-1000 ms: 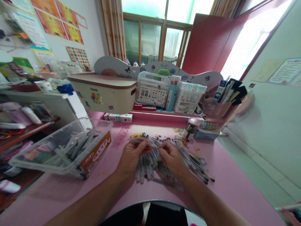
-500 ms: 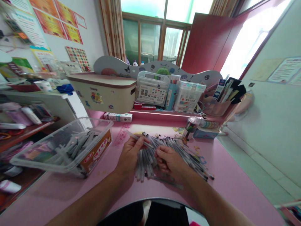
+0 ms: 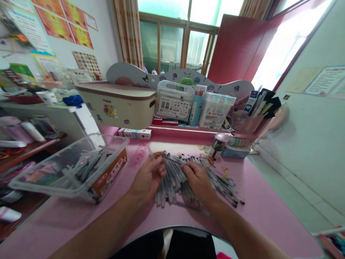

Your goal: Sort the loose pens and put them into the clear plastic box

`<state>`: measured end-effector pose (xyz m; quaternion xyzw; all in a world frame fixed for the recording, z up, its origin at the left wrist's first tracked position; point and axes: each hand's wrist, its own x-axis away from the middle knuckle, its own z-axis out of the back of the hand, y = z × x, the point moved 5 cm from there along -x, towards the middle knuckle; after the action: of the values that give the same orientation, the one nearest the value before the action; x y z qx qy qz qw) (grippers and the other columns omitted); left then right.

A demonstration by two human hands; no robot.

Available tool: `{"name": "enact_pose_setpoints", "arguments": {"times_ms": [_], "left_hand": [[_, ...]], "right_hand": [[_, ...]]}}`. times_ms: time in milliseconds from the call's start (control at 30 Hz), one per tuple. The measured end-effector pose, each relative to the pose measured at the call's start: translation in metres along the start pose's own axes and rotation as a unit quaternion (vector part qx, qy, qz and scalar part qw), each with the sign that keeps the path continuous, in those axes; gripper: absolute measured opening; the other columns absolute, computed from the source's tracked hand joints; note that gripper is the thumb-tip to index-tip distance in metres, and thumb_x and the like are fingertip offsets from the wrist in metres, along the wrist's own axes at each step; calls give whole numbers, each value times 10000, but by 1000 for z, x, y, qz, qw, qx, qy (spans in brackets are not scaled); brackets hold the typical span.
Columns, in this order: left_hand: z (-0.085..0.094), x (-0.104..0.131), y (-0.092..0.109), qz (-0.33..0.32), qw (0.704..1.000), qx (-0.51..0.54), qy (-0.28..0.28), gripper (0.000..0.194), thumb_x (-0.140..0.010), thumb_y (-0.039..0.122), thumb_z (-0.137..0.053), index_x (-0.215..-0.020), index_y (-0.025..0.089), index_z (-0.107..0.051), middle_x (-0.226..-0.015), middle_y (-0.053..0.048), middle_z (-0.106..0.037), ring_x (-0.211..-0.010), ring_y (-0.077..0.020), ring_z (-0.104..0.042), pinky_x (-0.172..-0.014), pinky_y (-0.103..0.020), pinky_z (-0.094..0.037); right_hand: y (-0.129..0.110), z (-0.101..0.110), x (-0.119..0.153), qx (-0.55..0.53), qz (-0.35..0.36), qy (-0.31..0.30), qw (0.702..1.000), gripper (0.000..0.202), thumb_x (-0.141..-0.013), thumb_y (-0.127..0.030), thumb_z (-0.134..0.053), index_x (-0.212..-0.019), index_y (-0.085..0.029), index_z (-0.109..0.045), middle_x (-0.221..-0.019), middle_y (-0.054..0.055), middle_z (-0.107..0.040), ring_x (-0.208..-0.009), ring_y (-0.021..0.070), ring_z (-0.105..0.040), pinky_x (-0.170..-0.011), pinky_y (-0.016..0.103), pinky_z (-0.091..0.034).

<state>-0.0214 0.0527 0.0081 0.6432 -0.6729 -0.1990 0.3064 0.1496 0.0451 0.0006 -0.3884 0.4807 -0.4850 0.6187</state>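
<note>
Over the pink desk, my left hand point(image 3: 147, 177) has its fingers curled around a translucent plastic sleeve point(image 3: 151, 150) that sticks up past the fingertips. My right hand point(image 3: 198, 180) pinches the end of a thin dark pen refill point(image 3: 174, 159), which points left toward the other hand. Whether its far tip touches my left fingers cannot be told. Beneath and between both hands lies a pile of slim, translucent pens point(image 3: 171, 180) with black ends. More of them point(image 3: 226, 192) spread to the right of my right hand, which hides part of the pile.
A clear plastic bin point(image 3: 78, 196) holding greyish-white sleeves stands to the left. Behind are a small long box point(image 3: 134, 133), a jar of pens point(image 3: 217, 146) and a blue box point(image 3: 235, 153). Above them, a shelf carries a lidded cream box point(image 3: 121, 109) and marker cases point(image 3: 174, 104).
My right hand has moved slightly up, drawing a dark refill into view between the hands. The sleeve in my left hand has tilted more upright.
</note>
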Motion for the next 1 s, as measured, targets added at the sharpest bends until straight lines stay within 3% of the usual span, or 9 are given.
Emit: {"name": "enact_pose_setpoints", "arguments": {"times_ms": [100,167,233,367,533,633,833,1000], "left_hand": [[-5,9,-22,57,997,-53,-17,53,-862,160,-649,-823,132,-675,-773,-20,-629,-548,-69,-527,-446,-146,-437],[-5,11,-25,66,996,-56,1,272,-936,212,-569,-677,141,-616,-793,-45,-650,-618,-94,-590,-500,-166,-501],[-4,11,-25,86,995,-40,19,381,-976,225,-496,-605,154,-547,-806,-68,-675,-704,-136,-655,-593,-230,-577],[-2,11,-32,192,980,-6,45,325,-981,183,-460,-682,140,-581,-810,-113,-710,-778,-206,-733,-706,-342,-630],[-5,13,-50,283,959,7,-7,189,-944,97,-477,-915,76,-662,-874,-149,-735,-823,-224,-757,-764,-332,-626],[-6,17,-56,299,953,31,-27,223,-956,106,-448,-933,83,-669,-830,-137,-737,-785,-221,-755,-761,-344,-624],[-4,19,-60,297,952,67,19,297,-980,102,-397,-824,111,-650,-675,-60,-693,-567,-142,-686,-692,-305,-623],[-6,16,-59,285,957,53,5,217,-954,75,-451,-911,84,-663,-768,-88,-703,-657,-141,-714,-661,-245,-618]], "right_hand": [[-10,-12,6,38,62,-76,994,197,-956,-261,-517,-961,-205,-706,-928,29,-708,-897,195,-635,-827,306,-449],[-13,-16,9,35,70,-100,992,226,-969,-243,-491,-1104,-215,-671,-1034,34,-699,-959,198,-629,-866,314,-444],[-12,-14,11,32,63,-78,994,252,-978,-253,-468,-1175,-220,-622,-1031,31,-673,-939,193,-614,-841,309,-447],[-12,-7,11,34,76,-20,996,244,-981,-245,-418,-1163,-217,-578,-970,27,-617,-926,189,-593,-848,311,-456],[-18,-5,12,112,181,29,977,275,-958,-176,-404,-1187,-221,-549,-1031,65,-602,-978,208,-580,-912,365,-470],[-20,-10,13,156,225,6,962,318,-936,-132,-412,-1205,-214,-562,-1039,79,-614,-1004,226,-568,-921,391,-477],[-24,-18,16,193,251,-78,945,387,-915,-126,-435,-1273,-208,-555,-1145,100,-624,-1071,245,-561,-982,440,-459],[-26,-4,12,137,203,-16,970,298,-973,-186,-410,-1237,-224,-543,-1116,76,-606,-1060,214,-577,-953,385,-473]]}}
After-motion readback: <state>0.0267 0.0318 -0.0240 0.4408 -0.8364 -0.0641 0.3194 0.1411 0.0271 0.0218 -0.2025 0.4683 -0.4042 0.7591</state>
